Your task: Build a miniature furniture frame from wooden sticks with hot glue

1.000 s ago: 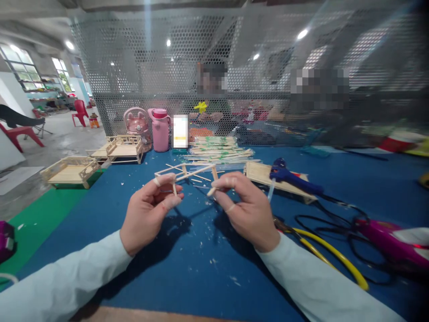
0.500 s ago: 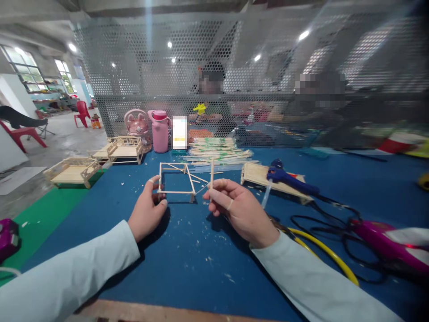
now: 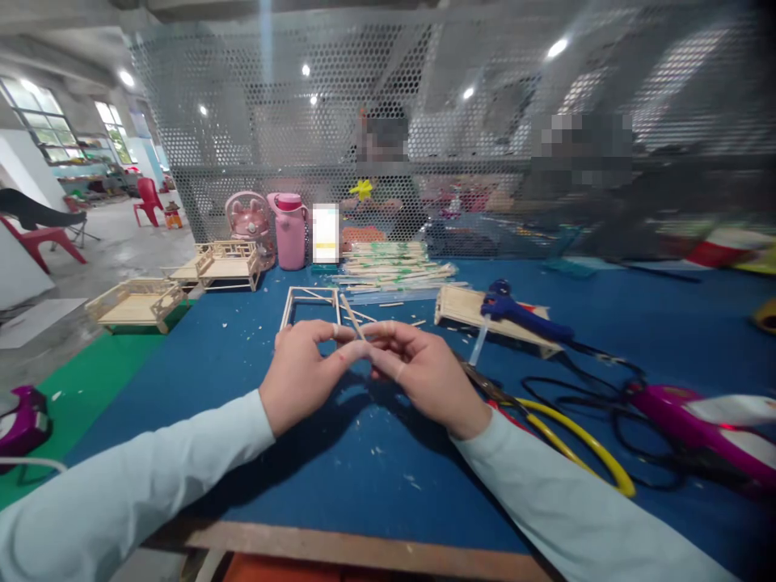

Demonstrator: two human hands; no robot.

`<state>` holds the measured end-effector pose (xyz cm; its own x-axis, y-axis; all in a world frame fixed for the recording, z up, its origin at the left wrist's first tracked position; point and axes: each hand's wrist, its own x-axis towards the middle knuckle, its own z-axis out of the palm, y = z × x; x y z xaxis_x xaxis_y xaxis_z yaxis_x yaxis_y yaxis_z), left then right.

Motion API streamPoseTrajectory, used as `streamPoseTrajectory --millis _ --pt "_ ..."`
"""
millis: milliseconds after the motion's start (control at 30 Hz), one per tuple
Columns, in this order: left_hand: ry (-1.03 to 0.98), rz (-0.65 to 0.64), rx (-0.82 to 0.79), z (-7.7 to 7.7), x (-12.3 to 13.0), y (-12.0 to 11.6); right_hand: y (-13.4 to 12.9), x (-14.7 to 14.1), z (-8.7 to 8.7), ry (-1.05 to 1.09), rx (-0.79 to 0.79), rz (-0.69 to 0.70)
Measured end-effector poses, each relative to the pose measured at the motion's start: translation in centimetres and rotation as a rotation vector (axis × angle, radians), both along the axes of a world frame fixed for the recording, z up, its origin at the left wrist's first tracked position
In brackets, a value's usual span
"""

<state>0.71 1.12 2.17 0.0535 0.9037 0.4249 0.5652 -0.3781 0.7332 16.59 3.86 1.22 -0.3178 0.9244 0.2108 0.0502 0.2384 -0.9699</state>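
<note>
Guess I'm positioning a stick [image 3: 350, 314], right grip [image 3: 429, 373] pinching it, can't tell about left grip [image 3: 303, 370]; probably needing steadiness next.

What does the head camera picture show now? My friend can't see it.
The left hand and right hand meet at a thin stick over a blue table. Just beyond is a stick frame; to the right, a glue gun lies across a wooden model.
</note>
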Motion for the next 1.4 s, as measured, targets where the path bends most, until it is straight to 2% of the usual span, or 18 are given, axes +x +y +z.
streamPoseTrajectory --millis 133,233,300,367,400,467,500,533,633,667,700,767,867,1000,1167,1233,1333,1400 --pt "-0.012 -0.092 0.025 -0.3 -0.5 0.6 0.3 0.2 -0.2 -0.03 0.059 -0.049" --pt "0.005 -0.134 0.064 -0.4 -0.7 -0.3 0.9 0.7 -0.2 -0.012 0.104 -0.139" --pt "0.034 -0.344 0.027 -0.3 -0.3 -1.8 1.3 1.0 -0.1 0.022 0.1 -0.154" --pt "0.139 -0.705 -0.013 -0.2 0.4 -3.4 1.5 1.1 0.0 0.041 0.089 -0.123" --pt "0.191 -0.819 0.013 -0.2 0.8 -4.2 1.5 1.1 0.1 0.046 0.084 -0.099" --pt "0.243 -0.87 0.05 -0.2 1.4 -5.0 1.3 1.1 0.2 0.052 0.083 -0.048" --pt "0.197 -0.817 0.036 -0.3 1.5 -4.9 1.1 1.0 0.2 0.056 0.087 -0.024" --pt "0.124 -0.708 0.005 -0.3 1.6 -4.6 1.0 1.0 0.2 0.061 0.095 -0.003" --pt "-0.161 -0.218 -0.074 -0.5 1.1 -2.0 0.5 0.8 0.2 0.049 0.128 0.042" --pt "-0.223 -0.115 -0.049 -0.6 0.9 -1.1 0.3 0.7 0.2 0.034 0.137 0.057" --pt "-0.252 -0.098 -0.05 -0.7 0.8 -0.1 0.2 0.7 0.1 0.014 0.143 0.078" --pt "-0.314 -0.171 -0.075 -0.9 0.7 1.2 0.1 0.6 0.0 -0.029 0.147 0.134" --pt "-0.335 -0.238 -0.064 -1.3 0.8 1.7 0.0 0.5 -0.3 -0.069 0.136 0.183" --pt "-0.234 -0.15 0.009 -1.8 0.8 1.3 0.1 0.5 -0.4 -0.094 0.137 0.149" --pt "-0.153 -0.095 -0.01 -2.0 0.5 1.4 -0.1 0.5 -0.4 -0.131 0.181 0.125" --pt "-0.164 -0.083 -0.041 -1.9 0.4 1.5 -0.2 0.4 -0.4 -0.186 0.25 0.06" --pt "-0.219 -0.079 -0.122 -2.0 0.5 1.5 0.1 0.7 -0.5 -0.275 0.383 -0.136" --pt "-0.225 -0.135 -0.158 -2.3 0.5 1.1 0.6 1.0 -0.5 -0.276 0.415 -0.258"
